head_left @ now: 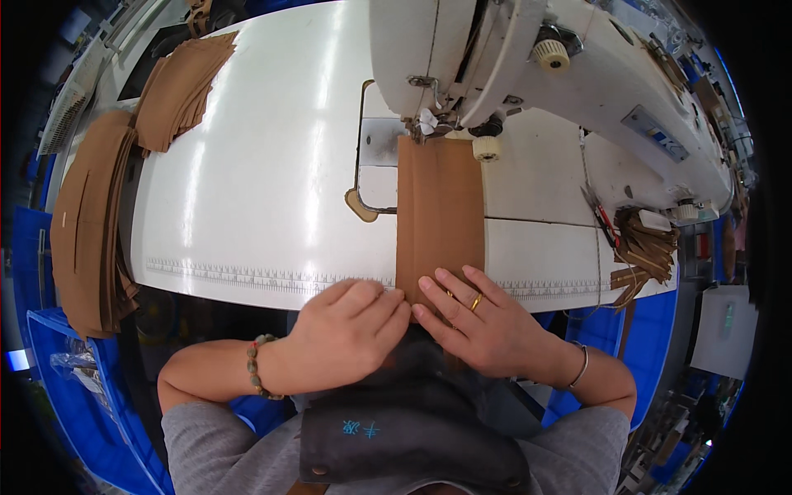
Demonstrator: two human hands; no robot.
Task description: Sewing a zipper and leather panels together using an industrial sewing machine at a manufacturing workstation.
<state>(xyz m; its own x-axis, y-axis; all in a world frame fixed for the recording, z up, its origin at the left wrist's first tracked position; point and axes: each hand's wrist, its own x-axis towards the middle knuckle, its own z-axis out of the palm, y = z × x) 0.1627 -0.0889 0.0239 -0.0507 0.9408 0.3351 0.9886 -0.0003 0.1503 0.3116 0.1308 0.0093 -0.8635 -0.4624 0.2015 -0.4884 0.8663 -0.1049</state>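
A: State?
B: I log the left grip (pixel 348 330) curled at the near-left corner of the brown panel (pixel 443 206); whether it pinches, I cannot tell. Right grip (pixel 499 334) spread, fingers on the near end.
A: Panel position?
B: Ahead of both, on the white surface (pixel 264 190), reaching the sewing machine (pixel 577 91). Scissors (pixel 607 226) farther right.

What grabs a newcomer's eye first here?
Probably the big white sewing machine at upper right, with a brown strip running from beneath its head toward the person. Next, the two hands at the strip's near end: left hand curled at the corner, right hand spread on top. Brown stacks line the table's left side.
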